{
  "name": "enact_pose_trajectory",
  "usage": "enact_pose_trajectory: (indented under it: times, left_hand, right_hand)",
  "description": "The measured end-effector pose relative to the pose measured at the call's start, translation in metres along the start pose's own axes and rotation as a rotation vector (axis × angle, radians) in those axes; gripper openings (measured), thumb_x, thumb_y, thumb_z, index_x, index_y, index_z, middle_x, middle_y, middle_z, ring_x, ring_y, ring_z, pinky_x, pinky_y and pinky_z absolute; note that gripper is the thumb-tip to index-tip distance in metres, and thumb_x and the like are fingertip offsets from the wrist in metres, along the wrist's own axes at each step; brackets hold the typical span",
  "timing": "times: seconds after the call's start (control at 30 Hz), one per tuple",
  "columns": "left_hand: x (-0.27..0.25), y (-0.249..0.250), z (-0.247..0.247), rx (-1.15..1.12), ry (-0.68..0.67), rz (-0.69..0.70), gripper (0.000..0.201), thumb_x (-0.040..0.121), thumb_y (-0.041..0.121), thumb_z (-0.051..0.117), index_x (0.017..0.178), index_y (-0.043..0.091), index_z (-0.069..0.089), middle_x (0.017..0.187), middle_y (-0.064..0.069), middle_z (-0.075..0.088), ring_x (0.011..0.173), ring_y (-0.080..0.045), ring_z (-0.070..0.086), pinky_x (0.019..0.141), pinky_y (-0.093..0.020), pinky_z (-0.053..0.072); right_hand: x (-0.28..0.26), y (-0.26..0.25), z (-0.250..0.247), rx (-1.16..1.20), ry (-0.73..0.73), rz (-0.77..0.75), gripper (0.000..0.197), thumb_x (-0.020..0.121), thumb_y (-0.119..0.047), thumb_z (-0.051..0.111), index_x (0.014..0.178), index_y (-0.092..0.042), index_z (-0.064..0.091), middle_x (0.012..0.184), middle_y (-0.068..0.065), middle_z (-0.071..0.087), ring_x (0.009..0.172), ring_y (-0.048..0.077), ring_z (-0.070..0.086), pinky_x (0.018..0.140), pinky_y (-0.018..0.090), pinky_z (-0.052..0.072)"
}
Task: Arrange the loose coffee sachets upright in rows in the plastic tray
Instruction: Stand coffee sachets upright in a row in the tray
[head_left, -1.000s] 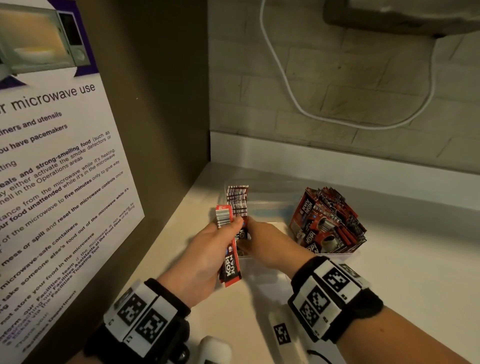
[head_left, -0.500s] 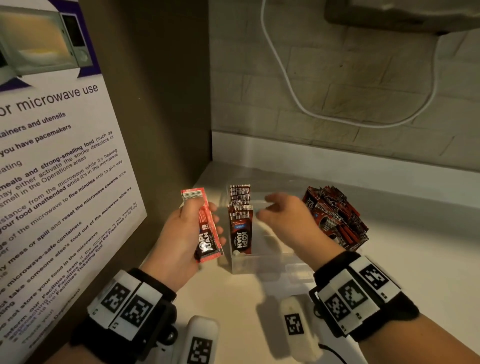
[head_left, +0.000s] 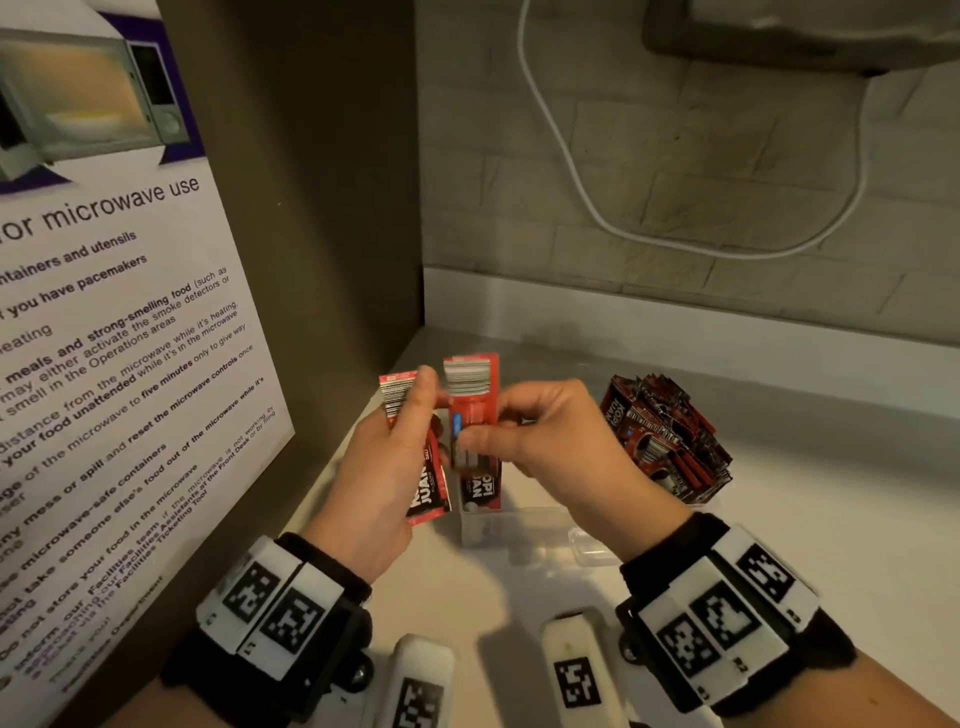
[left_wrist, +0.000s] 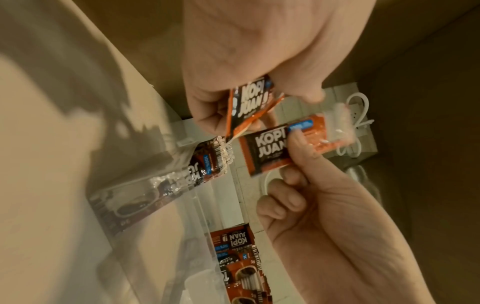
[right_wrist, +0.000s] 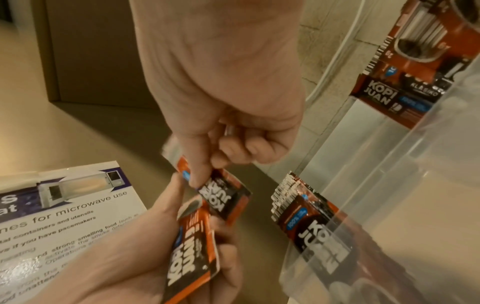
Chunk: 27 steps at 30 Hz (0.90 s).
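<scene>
My left hand (head_left: 415, 415) grips red-and-black coffee sachets (head_left: 428, 480) upright, just left of the clear plastic tray (head_left: 540, 525). My right hand (head_left: 498, 431) pinches one red sachet (head_left: 470, 384) between thumb and forefinger, above the tray's left end and close to the left hand. The wrist views show the same: the left hand (left_wrist: 233, 102) on its sachets (left_wrist: 249, 100), the right hand (right_wrist: 207, 164) pinching its sachet (right_wrist: 223, 197). A short row of upright sachets (head_left: 480, 491) stands at the tray's left end. A loose heap of sachets (head_left: 665, 441) fills the right end.
A brown side panel with a microwave-use notice (head_left: 104, 364) stands close on the left. The tiled back wall carries a hanging white cable (head_left: 571, 171). The pale counter (head_left: 831, 519) runs to the right of the tray.
Half a second ago my right hand hovered with nothing in it over the tray. It has moved left to the left hand and now pinches one sachet; the left hand has shifted slightly right.
</scene>
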<state>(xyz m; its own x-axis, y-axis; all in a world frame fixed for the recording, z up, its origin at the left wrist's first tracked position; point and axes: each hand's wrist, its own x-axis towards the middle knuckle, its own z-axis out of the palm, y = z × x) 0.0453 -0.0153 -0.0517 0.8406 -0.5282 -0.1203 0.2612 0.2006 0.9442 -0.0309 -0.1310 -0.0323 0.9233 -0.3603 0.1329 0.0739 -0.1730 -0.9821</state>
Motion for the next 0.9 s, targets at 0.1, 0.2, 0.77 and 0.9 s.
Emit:
enact_pose_trajectory:
  times: [0.1,0.2,0.77,0.9]
  left_hand:
    - [-0.001,0.005,-0.004,-0.03,-0.049,-0.134,0.047,0.087,0.058,0.049,0.085,0.014,0.065,0.057,0.001,0.067,0.045,-0.01,0.062,0.043,-0.022,0.046]
    - [-0.002,0.006,-0.005,-0.091,-0.096,-0.144,0.019,0.083,0.027,0.065,0.092,0.01,0.067,0.071,-0.008,0.071,0.054,-0.016,0.067,0.046,-0.024,0.052]
    - [0.011,0.003,-0.015,-0.161,0.156,-0.111,0.046,0.097,0.052,0.038,0.079,0.016,0.06,0.058,0.001,0.056,0.047,-0.011,0.05,0.053,-0.027,0.038]
    - [0.013,0.001,-0.02,-0.278,0.075,-0.175,0.06,0.094,0.066,0.025,0.073,0.018,0.055,0.058,0.003,0.047,0.044,-0.009,0.039,0.044,-0.023,0.029]
  right_hand:
    - [0.0,-0.002,-0.007,0.052,0.057,-0.107,0.025,0.078,0.018,0.06,0.095,0.004,0.072,0.061,-0.009,0.068,0.047,-0.004,0.056,0.046,0.006,0.039]
    - [-0.003,-0.002,-0.006,0.013,0.026,-0.126,0.031,0.083,0.017,0.055,0.091,-0.006,0.075,0.079,-0.003,0.075,0.063,0.0,0.066,0.055,0.01,0.047]
    - [0.012,0.021,-0.03,-0.193,0.272,0.177,0.006,0.08,0.001,0.07,0.082,0.004,0.065,0.066,0.004,0.065,0.051,0.011,0.056,0.045,0.016,0.044]
    - [0.014,0.036,-0.021,-0.446,0.078,0.322,0.009,0.078,-0.004,0.074,0.075,-0.005,0.066,0.068,0.001,0.066,0.052,0.007,0.058,0.046,0.014,0.042]
